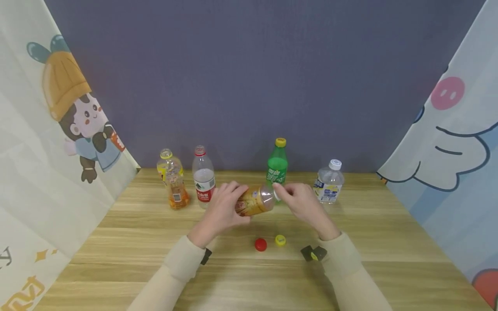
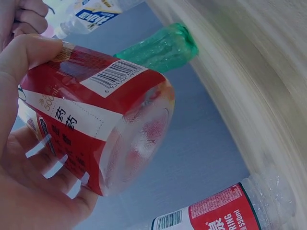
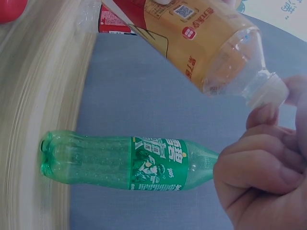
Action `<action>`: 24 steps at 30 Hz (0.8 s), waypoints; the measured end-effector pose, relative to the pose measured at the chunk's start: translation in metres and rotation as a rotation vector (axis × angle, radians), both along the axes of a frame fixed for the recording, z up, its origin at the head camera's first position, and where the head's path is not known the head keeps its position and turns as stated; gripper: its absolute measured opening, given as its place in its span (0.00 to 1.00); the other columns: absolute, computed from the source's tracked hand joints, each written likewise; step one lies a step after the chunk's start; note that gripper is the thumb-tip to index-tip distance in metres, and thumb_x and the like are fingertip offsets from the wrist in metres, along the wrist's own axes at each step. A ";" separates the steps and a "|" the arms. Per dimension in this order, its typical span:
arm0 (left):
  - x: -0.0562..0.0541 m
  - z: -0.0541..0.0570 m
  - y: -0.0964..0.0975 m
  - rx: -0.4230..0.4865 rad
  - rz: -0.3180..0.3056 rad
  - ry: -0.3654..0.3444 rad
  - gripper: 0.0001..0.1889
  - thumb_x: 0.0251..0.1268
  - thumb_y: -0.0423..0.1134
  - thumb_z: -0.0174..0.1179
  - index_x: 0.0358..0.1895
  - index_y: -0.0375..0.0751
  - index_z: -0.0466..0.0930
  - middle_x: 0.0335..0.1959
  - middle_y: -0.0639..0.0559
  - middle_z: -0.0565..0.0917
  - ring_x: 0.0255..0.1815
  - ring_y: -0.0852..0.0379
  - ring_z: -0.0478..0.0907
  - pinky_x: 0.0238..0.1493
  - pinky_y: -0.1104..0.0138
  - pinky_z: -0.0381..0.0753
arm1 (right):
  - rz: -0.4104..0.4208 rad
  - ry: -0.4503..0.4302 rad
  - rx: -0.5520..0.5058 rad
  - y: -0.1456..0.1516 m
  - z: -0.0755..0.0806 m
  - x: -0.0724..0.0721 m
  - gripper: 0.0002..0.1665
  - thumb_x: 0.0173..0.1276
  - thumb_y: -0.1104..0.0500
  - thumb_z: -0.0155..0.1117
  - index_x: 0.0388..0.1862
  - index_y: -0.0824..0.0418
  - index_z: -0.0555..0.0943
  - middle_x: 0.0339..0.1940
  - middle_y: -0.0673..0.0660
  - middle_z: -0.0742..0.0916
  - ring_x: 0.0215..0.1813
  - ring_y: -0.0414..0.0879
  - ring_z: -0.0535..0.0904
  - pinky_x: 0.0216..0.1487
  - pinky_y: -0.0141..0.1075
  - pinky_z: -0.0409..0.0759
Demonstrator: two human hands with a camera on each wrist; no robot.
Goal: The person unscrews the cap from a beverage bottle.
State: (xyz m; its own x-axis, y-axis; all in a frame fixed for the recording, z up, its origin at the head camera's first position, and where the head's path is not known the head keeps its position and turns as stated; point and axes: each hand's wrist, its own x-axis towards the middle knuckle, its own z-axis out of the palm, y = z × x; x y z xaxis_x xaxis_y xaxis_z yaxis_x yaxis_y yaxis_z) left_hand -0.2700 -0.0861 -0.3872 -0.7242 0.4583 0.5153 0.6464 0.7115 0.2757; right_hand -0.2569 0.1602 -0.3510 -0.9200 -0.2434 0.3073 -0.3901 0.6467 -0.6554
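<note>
A clear plastic bottle with an orange and red label (image 1: pixel 250 203) is tilted on its side above the table. My left hand (image 1: pixel 222 208) grips it round the label, the thumb on one side and fingers on the other. Its base faces the left wrist view, where the barcode on the red label (image 2: pixel 112 79) shows. At the neck, my right hand (image 1: pixel 302 204) pinches the white cap (image 3: pixel 269 91) between thumb and forefinger. The cap sits at the bottle's mouth. Behind the bottle's neck stands a green bottle (image 3: pixel 158 160) with a yellow cap.
Left of the hands stand an uncapped bottle with some orange drink (image 1: pixel 177 185) and an uncapped red-labelled water bottle (image 1: pixel 203 177). At right is a white-capped clear bottle (image 1: pixel 329 183). A red cap (image 1: pixel 260 244) and a yellow cap (image 1: pixel 280 240) lie on the wooden table (image 1: pixel 241 280) near me.
</note>
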 end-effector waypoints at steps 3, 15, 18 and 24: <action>0.000 0.000 0.000 0.001 -0.009 -0.009 0.42 0.35 0.47 0.84 0.61 0.40 0.79 0.52 0.47 0.81 0.48 0.48 0.73 0.46 0.57 0.70 | 0.009 0.013 -0.010 0.001 -0.001 0.000 0.31 0.80 0.42 0.53 0.15 0.55 0.72 0.12 0.46 0.67 0.17 0.40 0.60 0.19 0.32 0.62; 0.001 0.004 -0.002 0.006 -0.031 -0.039 0.40 0.36 0.47 0.82 0.60 0.41 0.80 0.51 0.48 0.80 0.47 0.49 0.73 0.47 0.57 0.71 | -0.031 0.023 -0.019 -0.002 -0.002 0.000 0.30 0.79 0.41 0.54 0.17 0.55 0.76 0.13 0.47 0.69 0.18 0.42 0.63 0.19 0.33 0.64; 0.002 0.005 -0.002 0.009 -0.044 -0.046 0.39 0.36 0.47 0.81 0.60 0.40 0.80 0.50 0.49 0.80 0.47 0.49 0.73 0.47 0.57 0.71 | -0.032 0.035 -0.023 -0.002 -0.003 0.000 0.29 0.78 0.43 0.55 0.17 0.55 0.77 0.13 0.47 0.70 0.18 0.42 0.63 0.19 0.32 0.63; 0.002 0.006 -0.004 0.005 -0.052 -0.070 0.39 0.37 0.48 0.80 0.60 0.40 0.81 0.50 0.50 0.79 0.47 0.50 0.72 0.47 0.58 0.70 | -0.012 0.062 0.005 -0.001 -0.006 -0.002 0.29 0.79 0.44 0.55 0.17 0.55 0.78 0.12 0.46 0.70 0.17 0.40 0.63 0.18 0.31 0.62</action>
